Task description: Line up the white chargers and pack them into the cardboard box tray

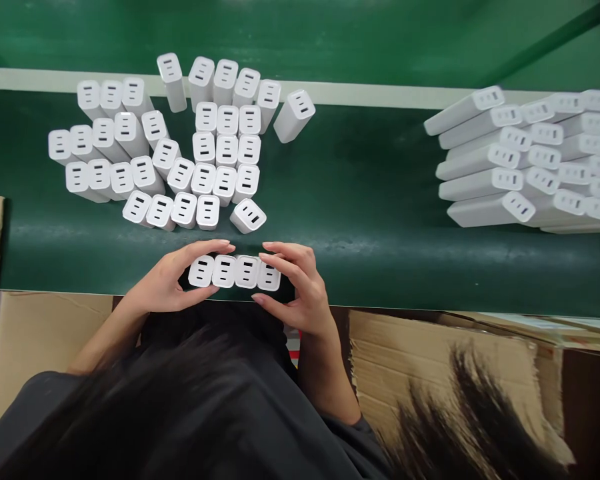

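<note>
Four chargers (235, 272) sit clasped between left grip (173, 283) and right grip (300, 293).

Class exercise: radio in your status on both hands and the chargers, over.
Left hand and right hand clamp a row of four white chargers between them. Standing cluster behind on green belt. Nothing between.

Both my hands were pulled in close to my body, low in the view. Left hand (173, 283) was curled with the palm facing right, thumb underneath and fingers arched over the top. Right hand (295, 290) mirrored it, palm facing left, fingers spread a bit and bent at the knuckles, thumb tucked low. Fingertips of the two nearly met in the middle. Forearms were bare, angling in from each side, dark sleeves pushed up.
</note>
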A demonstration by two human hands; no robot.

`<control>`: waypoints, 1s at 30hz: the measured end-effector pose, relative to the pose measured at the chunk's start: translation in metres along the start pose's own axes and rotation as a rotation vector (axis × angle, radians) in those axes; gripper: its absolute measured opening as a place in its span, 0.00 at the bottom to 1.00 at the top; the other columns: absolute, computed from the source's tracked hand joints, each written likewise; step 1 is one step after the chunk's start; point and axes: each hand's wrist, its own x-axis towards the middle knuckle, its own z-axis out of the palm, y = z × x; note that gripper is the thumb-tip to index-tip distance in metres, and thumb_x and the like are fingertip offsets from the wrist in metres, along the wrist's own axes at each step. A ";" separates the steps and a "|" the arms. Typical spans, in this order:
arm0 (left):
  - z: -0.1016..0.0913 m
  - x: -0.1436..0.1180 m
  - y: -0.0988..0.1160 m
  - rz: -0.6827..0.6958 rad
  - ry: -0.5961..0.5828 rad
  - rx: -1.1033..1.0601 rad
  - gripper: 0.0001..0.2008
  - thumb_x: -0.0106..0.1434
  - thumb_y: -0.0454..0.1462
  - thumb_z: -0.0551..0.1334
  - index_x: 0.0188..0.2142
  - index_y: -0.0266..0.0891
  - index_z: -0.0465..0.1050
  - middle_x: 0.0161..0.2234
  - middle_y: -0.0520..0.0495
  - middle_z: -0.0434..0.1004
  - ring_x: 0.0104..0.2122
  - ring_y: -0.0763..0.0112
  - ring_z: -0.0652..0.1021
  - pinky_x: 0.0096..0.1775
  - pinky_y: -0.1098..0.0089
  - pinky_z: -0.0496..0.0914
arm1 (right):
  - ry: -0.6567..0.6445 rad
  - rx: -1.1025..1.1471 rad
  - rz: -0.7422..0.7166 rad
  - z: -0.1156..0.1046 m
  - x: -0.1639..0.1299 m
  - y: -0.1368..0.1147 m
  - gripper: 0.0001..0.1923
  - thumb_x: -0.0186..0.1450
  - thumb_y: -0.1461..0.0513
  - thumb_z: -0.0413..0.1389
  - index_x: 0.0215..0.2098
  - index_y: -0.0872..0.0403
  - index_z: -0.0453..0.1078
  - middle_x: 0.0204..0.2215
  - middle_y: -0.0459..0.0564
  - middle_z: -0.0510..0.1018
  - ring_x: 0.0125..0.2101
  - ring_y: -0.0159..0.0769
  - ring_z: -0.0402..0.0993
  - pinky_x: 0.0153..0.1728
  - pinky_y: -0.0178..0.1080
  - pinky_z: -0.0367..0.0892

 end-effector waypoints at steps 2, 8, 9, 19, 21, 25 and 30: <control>0.002 0.000 -0.002 -0.002 0.019 0.021 0.34 0.62 0.33 0.67 0.65 0.45 0.58 0.57 0.43 0.74 0.56 0.62 0.75 0.57 0.62 0.71 | -0.026 -0.036 0.003 0.001 0.001 -0.001 0.29 0.63 0.55 0.64 0.61 0.42 0.65 0.55 0.54 0.74 0.52 0.51 0.69 0.50 0.56 0.70; 0.004 0.002 -0.002 0.007 0.050 0.077 0.32 0.62 0.36 0.67 0.64 0.43 0.60 0.54 0.41 0.77 0.52 0.62 0.78 0.51 0.65 0.75 | -0.057 -0.053 0.039 0.006 -0.002 -0.001 0.26 0.64 0.56 0.62 0.60 0.42 0.66 0.55 0.52 0.74 0.52 0.49 0.72 0.51 0.56 0.69; 0.004 0.002 -0.002 0.012 0.053 0.083 0.32 0.62 0.36 0.67 0.64 0.43 0.60 0.54 0.41 0.77 0.52 0.62 0.79 0.51 0.65 0.75 | -0.053 -0.054 0.036 0.006 -0.002 -0.001 0.27 0.65 0.56 0.62 0.61 0.42 0.65 0.55 0.53 0.74 0.52 0.49 0.72 0.52 0.57 0.69; 0.003 0.001 -0.003 0.000 0.046 0.093 0.32 0.62 0.36 0.68 0.63 0.43 0.61 0.54 0.42 0.77 0.52 0.63 0.78 0.52 0.66 0.74 | 0.121 -0.023 -0.079 0.000 0.015 -0.011 0.28 0.65 0.52 0.60 0.61 0.39 0.61 0.44 0.50 0.78 0.51 0.51 0.72 0.48 0.58 0.72; 0.003 0.001 -0.003 0.003 0.041 0.091 0.31 0.62 0.36 0.68 0.63 0.42 0.62 0.54 0.41 0.77 0.52 0.63 0.78 0.53 0.66 0.74 | 0.271 -0.009 -0.077 -0.004 0.015 -0.008 0.30 0.65 0.46 0.56 0.63 0.40 0.57 0.42 0.52 0.76 0.48 0.53 0.72 0.45 0.59 0.73; 0.002 0.001 -0.003 0.003 0.038 0.101 0.29 0.63 0.37 0.67 0.62 0.41 0.63 0.54 0.41 0.77 0.52 0.62 0.78 0.53 0.64 0.74 | 0.409 -0.045 0.036 -0.014 0.008 0.002 0.30 0.68 0.44 0.49 0.65 0.43 0.52 0.42 0.55 0.70 0.44 0.49 0.74 0.42 0.55 0.74; 0.002 0.002 -0.003 0.035 0.046 0.117 0.29 0.63 0.35 0.67 0.62 0.41 0.63 0.54 0.41 0.76 0.53 0.63 0.78 0.54 0.65 0.73 | 0.390 0.014 0.145 -0.027 -0.015 0.014 0.29 0.66 0.53 0.57 0.64 0.44 0.57 0.48 0.55 0.69 0.47 0.48 0.73 0.42 0.49 0.74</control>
